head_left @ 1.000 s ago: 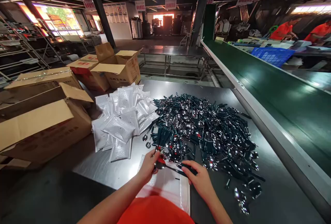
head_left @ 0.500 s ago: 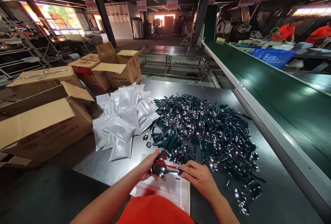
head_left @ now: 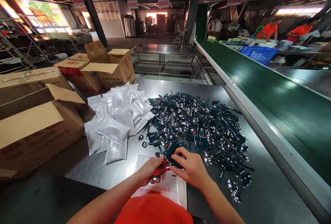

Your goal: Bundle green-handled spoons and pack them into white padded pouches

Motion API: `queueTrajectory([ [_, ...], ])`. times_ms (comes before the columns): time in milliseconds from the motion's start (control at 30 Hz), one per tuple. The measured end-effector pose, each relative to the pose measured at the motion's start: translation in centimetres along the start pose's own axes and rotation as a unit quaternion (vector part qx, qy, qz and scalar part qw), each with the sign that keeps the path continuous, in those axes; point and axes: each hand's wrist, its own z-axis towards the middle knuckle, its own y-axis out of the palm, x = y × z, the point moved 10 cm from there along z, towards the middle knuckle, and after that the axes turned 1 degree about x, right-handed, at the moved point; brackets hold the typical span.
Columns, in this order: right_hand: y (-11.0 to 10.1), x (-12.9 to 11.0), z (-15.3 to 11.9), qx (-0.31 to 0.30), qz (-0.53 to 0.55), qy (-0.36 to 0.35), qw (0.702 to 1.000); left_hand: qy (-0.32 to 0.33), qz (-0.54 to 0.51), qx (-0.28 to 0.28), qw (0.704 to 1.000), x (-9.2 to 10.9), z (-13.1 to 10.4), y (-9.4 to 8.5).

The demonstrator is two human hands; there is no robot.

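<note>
My left hand (head_left: 153, 171) is closed round a bundle of spoons (head_left: 167, 158), whose dark handles point up and away and whose bowls show below the fingers. My right hand (head_left: 190, 167) touches the same bundle from the right, its thumb and fingers bent against the handles; its fingertips are partly hidden. Beneath both hands lies a flat stack of white bubble bags (head_left: 176, 191). Beyond them spreads a large heap of dark-handled spoons (head_left: 196, 120). To its left is a pile of filled white packets (head_left: 113, 129).
Open cardboard boxes (head_left: 33, 130) stand left of the metal table (head_left: 85, 163). A green conveyor (head_left: 263, 86) runs along the right side. Past it are a blue basket (head_left: 258, 55) and two people in orange shirts. A few loose spoons (head_left: 234, 189) lie near the right front.
The view has shifted slightly right. My right hand has moved from the spoon bowls up to the handles of the bundle, and the bundle's bowls now sit lower in my left hand.
</note>
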Motion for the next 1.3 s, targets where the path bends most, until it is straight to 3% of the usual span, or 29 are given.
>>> queueTrajectory([
  [100,-2.1,2.3,-1.0,0.162,0.024,0.117,0.98,0.069,-0.052,-0.005,0.996,0.6,0.1,0.7],
  [200,-2.6,5.5,-3.6,0.289,0.114,0.287,0.906,0.108,-0.099,-0.01,0.989,1.2,-0.4,1.0],
  [300,-0.8,6.5,-4.7,0.303,0.251,0.375,0.839,0.116,-0.115,-0.002,0.986,1.6,-1.1,1.0],
  [467,-0.1,5.0,-4.7,0.314,0.355,0.405,0.782,0.067,-0.154,0.094,0.981,0.3,-1.4,-0.6],
  [533,-0.6,4.4,-4.4,0.313,0.344,0.395,0.792,0.062,-0.163,0.132,0.976,-0.1,-1.5,-1.4],
  [600,-1.6,3.5,-3.9,0.312,0.303,0.362,0.825,0.071,-0.165,0.152,0.972,-0.1,-1.5,-1.9],
  [667,-2.3,2.8,-3.5,0.308,0.266,0.323,0.855,0.079,-0.159,0.147,0.973,0.0,-1.5,-1.9],
  [767,-2.3,2.4,-3.3,0.281,0.248,0.303,0.876,0.081,-0.14,0.125,0.979,0.0,-1.6,-1.6],
  [967,-1.3,1.1,-1.8,0.125,0.272,0.217,0.929,0.073,-0.109,0.11,0.985,-0.3,-1.9,-1.6],
  [1067,-1.8,0.9,-1.6,0.128,0.272,0.204,0.932,0.084,-0.108,0.097,0.986,-0.3,-1.8,-1.4],
  [1300,-2.5,1.9,-2.1,0.173,0.238,0.259,0.92,0.104,-0.088,0.059,0.989,0.2,-2.1,-0.2],
])
